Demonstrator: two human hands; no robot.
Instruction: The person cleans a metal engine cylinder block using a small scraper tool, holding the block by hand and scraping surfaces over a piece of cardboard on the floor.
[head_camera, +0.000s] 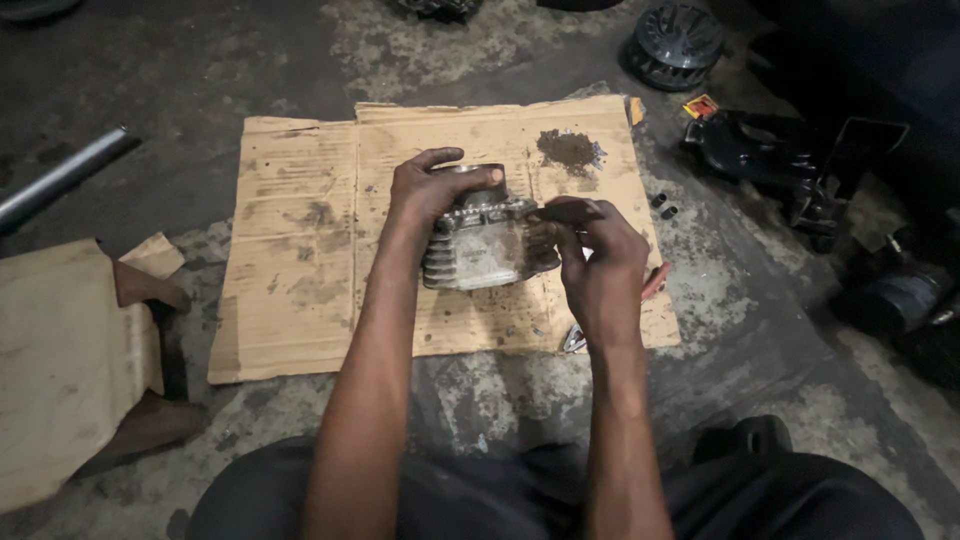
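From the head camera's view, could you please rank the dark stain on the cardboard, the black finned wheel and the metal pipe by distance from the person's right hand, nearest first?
1. The dark stain: on the cardboard sheet, just beyond the right hand.
2. The black finned wheel: on the floor, far side, slightly right.
3. The metal pipe: far left edge, past the left hand.

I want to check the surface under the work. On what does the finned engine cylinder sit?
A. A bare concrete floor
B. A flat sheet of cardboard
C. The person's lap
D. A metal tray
B: the finned engine cylinder, held by the left hand, sits over the stained cardboard sheet spread on the floor.
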